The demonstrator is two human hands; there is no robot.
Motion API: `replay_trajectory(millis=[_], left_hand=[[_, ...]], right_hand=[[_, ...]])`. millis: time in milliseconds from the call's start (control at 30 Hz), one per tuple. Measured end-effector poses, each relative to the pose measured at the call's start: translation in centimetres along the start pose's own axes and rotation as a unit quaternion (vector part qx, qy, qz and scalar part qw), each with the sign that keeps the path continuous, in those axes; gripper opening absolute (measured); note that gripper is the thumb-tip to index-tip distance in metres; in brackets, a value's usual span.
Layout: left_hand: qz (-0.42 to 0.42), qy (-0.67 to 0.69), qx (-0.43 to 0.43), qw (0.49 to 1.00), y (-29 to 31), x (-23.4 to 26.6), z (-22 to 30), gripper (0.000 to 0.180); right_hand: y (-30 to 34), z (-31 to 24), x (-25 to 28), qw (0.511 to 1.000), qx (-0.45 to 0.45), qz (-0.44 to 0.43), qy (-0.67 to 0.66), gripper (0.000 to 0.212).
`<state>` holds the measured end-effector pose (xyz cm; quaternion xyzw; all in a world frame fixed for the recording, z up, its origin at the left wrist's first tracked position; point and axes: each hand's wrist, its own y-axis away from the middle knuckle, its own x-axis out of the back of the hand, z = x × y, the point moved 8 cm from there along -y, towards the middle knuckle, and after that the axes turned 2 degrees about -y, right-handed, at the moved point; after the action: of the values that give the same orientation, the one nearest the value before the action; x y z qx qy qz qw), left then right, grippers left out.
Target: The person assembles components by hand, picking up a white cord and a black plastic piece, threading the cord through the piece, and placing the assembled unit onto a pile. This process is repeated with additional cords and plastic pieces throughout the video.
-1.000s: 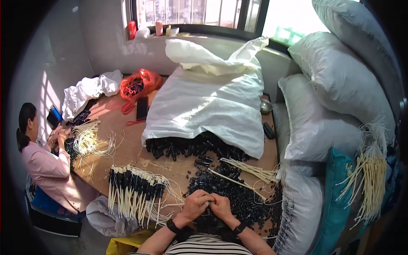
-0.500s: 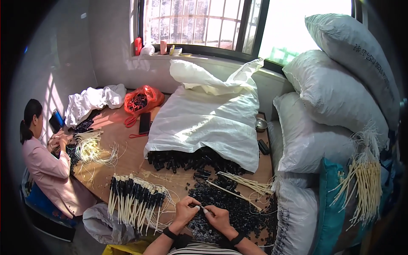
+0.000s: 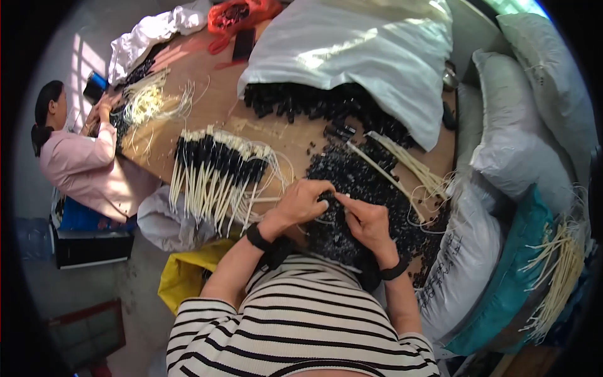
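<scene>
My left hand and my right hand are close together over a pile of small black parts on the table. Fingers of both are pinched, with a small dark piece between them too small to make out. Left of my left hand lies a row of cream sticks with black sleeves and thin white cords. A few loose cream sticks rest on the far right side of the pile.
A big white sack spills black tubes onto the wooden table. Stuffed sacks stand at the right. A person in pink works at the left, beside tangled cream cords. A yellow bag hangs near my left arm.
My view has tipped downward, so my striped shirt shows and the window is out of sight. Both hands remain close together over the black parts, with the right index finger now straighter.
</scene>
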<state>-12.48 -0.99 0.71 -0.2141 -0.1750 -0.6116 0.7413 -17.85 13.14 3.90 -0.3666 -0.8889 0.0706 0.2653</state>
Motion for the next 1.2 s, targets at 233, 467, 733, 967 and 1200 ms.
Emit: replay_trajectory(millis=[233,467,733,967,1200], left_hand=[[0.033,-0.13,-0.022,0.991,1.3,-0.3,0.5,0.026],[0.042,-0.239,-0.076,0.967,3.1,0.3,1.9,0.021],[0.358,-0.463,0.094,0.806,7.2,14.2,-3.9,0.028],[0.199,-0.198,-0.09,0.956,-1.2,5.2,-0.3,0.039],[0.102,-0.261,-0.067,0.958,-12.6,0.3,-4.6,0.033]], right_hand=[[-0.1,0.2,-2.0,0.996,-0.02,-0.002,0.086,0.019],[0.3,1.6,-3.1,0.991,-0.133,-0.006,0.016,0.029],[-0.5,-0.9,-1.7,0.986,0.074,-0.011,0.148,0.038],[-0.5,4.4,3.6,0.971,-0.079,0.094,0.204,0.021],[1.7,9.2,8.9,0.881,-0.169,0.087,0.434,0.008]])
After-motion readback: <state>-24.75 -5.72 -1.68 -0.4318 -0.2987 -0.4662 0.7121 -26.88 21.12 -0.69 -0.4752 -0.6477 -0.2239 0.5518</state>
